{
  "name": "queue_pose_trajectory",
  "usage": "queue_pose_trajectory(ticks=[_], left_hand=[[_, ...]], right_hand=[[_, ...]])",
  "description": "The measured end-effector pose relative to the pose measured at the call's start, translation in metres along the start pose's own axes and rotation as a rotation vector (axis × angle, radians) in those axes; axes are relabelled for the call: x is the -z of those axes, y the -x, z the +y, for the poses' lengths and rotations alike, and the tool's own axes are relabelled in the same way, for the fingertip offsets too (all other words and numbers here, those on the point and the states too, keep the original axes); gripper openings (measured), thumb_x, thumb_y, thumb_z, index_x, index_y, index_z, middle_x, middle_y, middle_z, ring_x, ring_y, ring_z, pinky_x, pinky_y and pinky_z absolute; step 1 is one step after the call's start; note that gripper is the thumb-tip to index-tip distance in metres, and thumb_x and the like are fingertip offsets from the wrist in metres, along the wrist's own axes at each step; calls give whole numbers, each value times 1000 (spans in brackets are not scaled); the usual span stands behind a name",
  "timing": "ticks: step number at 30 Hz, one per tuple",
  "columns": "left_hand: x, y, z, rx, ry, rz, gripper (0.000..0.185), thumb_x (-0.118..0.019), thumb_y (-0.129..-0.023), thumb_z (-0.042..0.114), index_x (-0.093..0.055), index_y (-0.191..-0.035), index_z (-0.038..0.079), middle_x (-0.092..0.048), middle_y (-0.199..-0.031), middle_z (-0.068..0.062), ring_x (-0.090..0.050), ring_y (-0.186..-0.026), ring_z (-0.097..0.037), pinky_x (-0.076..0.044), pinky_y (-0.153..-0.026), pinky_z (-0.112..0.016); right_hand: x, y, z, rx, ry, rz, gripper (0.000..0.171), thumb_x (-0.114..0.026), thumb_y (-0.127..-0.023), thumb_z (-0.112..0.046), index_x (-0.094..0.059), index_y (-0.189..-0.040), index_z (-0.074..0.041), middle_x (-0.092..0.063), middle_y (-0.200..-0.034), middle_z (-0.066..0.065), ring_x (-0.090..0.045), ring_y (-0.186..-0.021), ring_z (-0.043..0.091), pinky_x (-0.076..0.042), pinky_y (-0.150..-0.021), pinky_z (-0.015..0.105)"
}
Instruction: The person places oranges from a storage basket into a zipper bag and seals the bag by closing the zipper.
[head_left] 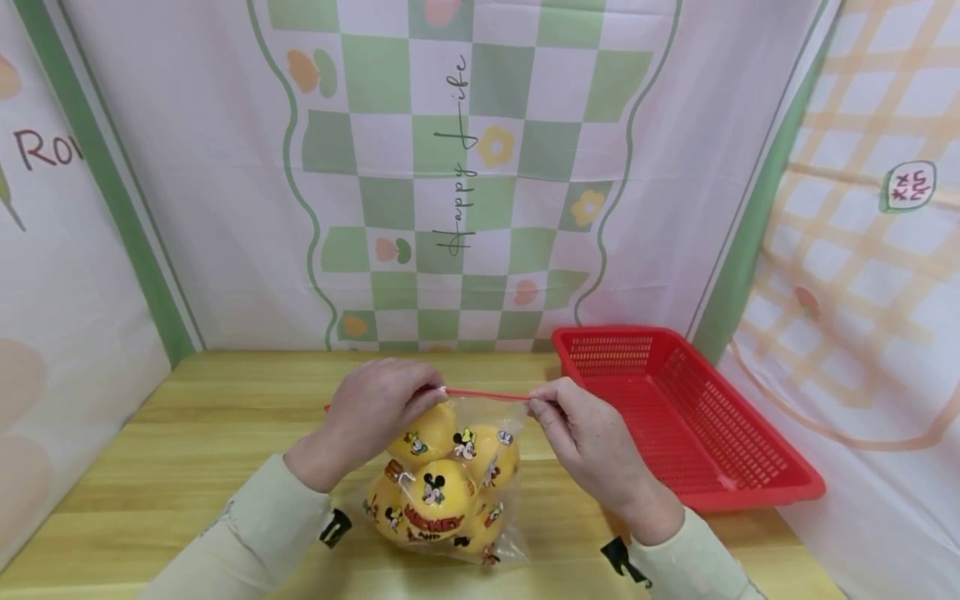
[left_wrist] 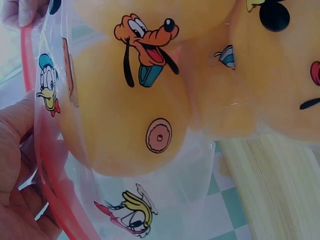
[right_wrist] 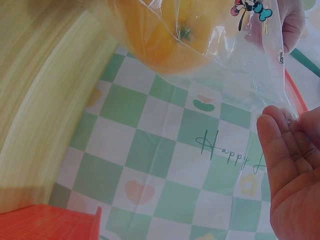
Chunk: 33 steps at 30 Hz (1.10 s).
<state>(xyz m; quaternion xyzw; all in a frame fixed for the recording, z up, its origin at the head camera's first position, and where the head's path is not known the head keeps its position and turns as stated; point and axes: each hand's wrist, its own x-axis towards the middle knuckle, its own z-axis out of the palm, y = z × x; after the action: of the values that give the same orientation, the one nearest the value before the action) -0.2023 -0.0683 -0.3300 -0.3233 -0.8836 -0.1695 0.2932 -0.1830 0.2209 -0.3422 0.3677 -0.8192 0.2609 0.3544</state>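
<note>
A clear plastic zip bag [head_left: 438, 525] printed with cartoon characters stands on the table, filled with several round yellow-orange fruits [right_wrist: 185, 35]; one shows a green stem spot in the right wrist view. Along its top runs a red zip strip [head_left: 487, 394]. My left hand [head_left: 375, 412] pinches this strip left of the middle, its fingers over the top edge. At the right end of the strip, my right hand [head_left: 592, 442] pinches the bag's top corner between thumb and fingers. Between the hands the strip is stretched straight. The left hand partly hides the bag's upper left.
A red plastic basket [head_left: 660, 417] with slotted walls sits on the right of the wooden table [head_left: 187, 467], just beyond my right hand. Printed cloth [head_left: 435, 200] hangs at the back and both sides.
</note>
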Motion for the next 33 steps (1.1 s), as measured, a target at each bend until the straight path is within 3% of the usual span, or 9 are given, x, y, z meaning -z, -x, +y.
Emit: queue_pose_trajectory(ticks=[18, 33], left_hand=[[0, 3, -1, -4, 1, 10, 8, -72, -98, 29, -73, -94, 22, -70, -83, 14, -56, -69, -4, -48, -66, -26], [-2, 5, -6, -7, 0, 27, 8, -73, -98, 29, -73, -95, 21, -73, -86, 11, -65, -75, -7, -53, -69, -30]], right_hand=[[1, 1, 0, -23, 8, -14, 18, -73, -92, -1, -65, -104, -12, -64, -85, -11, -47, -69, 0, -42, -64, 9], [0, 1, 1, -13, 17, 2, 18, -73, -91, -1, -66, -104, -12, -67, -87, -11, -48, -70, 0, -44, -64, 11]])
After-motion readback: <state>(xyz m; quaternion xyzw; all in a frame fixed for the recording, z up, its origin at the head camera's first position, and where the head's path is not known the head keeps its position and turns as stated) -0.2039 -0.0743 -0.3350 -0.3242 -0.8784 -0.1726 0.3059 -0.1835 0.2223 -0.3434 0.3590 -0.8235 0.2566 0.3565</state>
